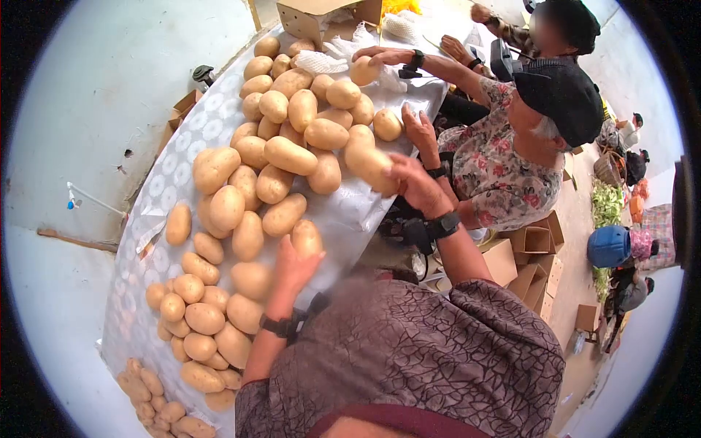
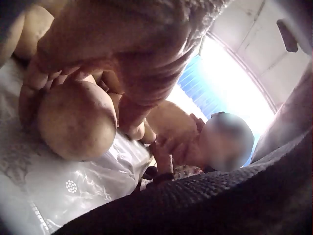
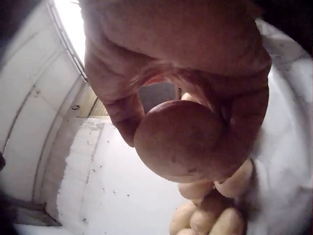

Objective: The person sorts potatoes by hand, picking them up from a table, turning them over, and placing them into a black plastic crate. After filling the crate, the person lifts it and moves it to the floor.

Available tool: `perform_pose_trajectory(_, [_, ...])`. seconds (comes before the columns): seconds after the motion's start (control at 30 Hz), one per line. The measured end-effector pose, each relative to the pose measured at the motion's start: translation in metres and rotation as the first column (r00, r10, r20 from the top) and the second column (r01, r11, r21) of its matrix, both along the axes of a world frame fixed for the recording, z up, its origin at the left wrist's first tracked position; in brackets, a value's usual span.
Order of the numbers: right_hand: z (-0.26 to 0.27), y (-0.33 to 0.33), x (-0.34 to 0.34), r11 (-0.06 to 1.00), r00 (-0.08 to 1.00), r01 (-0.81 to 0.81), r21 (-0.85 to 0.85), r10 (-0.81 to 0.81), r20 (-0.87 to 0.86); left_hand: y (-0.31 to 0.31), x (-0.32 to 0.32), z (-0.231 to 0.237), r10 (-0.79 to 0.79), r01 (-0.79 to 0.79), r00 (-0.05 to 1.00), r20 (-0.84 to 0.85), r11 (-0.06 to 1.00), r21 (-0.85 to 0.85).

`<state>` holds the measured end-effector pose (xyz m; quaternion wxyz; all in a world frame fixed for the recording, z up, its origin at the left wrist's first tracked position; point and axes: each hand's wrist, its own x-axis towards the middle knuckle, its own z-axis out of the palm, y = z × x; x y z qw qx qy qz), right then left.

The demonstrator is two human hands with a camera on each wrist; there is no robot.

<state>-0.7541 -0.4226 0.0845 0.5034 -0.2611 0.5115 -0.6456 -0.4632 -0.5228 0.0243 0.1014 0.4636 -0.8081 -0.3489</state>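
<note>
Dk. shirt point(image 1: 438, 350), hands point(image 1: 294, 269) point(image 1: 422, 186) gripping potatoes point(image 1: 307, 236) – cardbd. box point(image 1: 297, 22), contents unclear

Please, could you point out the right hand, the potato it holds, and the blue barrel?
Right hand point(image 1: 422, 187): head view, back of the hand.
Potato point(image 3: 177, 141): right wrist view, middle of its rounded end.
Blue barrel point(image 1: 609, 246): head view, middle of its side.

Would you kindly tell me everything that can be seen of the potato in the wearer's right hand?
The potato looks smooth-skinned and firm, with a few faint darker marks. The right wrist view shows a rounded end, while the head view shows it pale yellow-brown, somewhat elongated and blurred. The right hand curls around it, touching opposite sides and hiding part of its skin. It is near other potatoes at the table; whether it touches them is unclear.
</note>
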Motion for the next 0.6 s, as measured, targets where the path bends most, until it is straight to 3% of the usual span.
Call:
perform_pose_trajectory(0.07, [0.005, -0.010, -0.026, 0.992, 0.989, 0.109, -0.061, -0.114, -0.096, -0.002, -0.002, 0.007, -0.008, 0.007, 1.000, 0.029, 0.999, 0.051])
perform_pose_trajectory(0.1, [-0.031, -0.024, -0.070, 0.971, 0.768, 0.208, -0.114, -0.235, -0.596, -0.003, -0.003, 0.009, -0.017, 0.011, 0.998, 0.062, 0.995, 0.100])
perform_pose_trajectory(0.13, [-0.066, -0.036, -0.107, 0.941, 0.306, 0.262, -0.214, -0.291, -0.906, -0.004, -0.004, 0.008, -0.015, 0.009, 0.998, 0.059, 0.995, 0.098])
perform_pose_trajectory(0.17, [-0.040, -0.044, -0.085, 0.884, 0.832, 0.404, -0.233, -0.462, -0.309, -0.005, -0.003, 0.005, -0.014, 0.010, 0.999, 0.052, 0.997, 0.071])
perform_pose_trajectory(0.2, [0.004, -0.047, -0.075, 0.941, 0.940, 0.293, -0.169, -0.316, -0.132, -0.004, -0.003, 0.004, -0.013, 0.011, 0.999, 0.045, 0.999, 0.043])
perform_pose_trajectory(0.27, [0.003, -0.063, -0.093, 0.914, 0.900, 0.389, -0.117, -0.404, -0.163, -0.003, -0.003, 0.006, -0.016, 0.013, 0.999, 0.041, 0.997, 0.081])
perform_pose_trajectory(0.4, [-0.015, -0.099, -0.130, 0.917, 0.867, 0.390, -0.077, -0.394, -0.305, -0.004, -0.011, 0.019, 0.004, -0.026, 0.992, 0.129, 0.986, 0.165])
perform_pose_trajectory(0.47, [-0.034, -0.118, -0.144, 0.834, 0.671, 0.552, -0.002, -0.446, -0.593, -0.003, -0.012, 0.023, 0.037, -0.060, 0.990, 0.136, 0.984, 0.170])
perform_pose_trajectory(0.5, [0.004, -0.114, -0.123, 0.842, 0.615, 0.538, 0.045, -0.355, -0.704, -0.002, -0.012, 0.024, 0.059, -0.083, 0.989, 0.139, 0.981, 0.174])
perform_pose_trajectory(0.53, [-0.001, -0.125, -0.124, 0.847, 0.623, 0.529, 0.051, -0.347, -0.701, -0.001, -0.013, 0.023, 0.069, -0.094, 0.987, 0.145, 0.980, 0.177])
perform_pose_trajectory(0.6, [-0.013, -0.145, -0.131, 0.762, 0.297, 0.640, 0.104, -0.121, -0.947, 0.002, -0.012, 0.022, 0.090, -0.111, 0.986, 0.138, 0.981, 0.158])
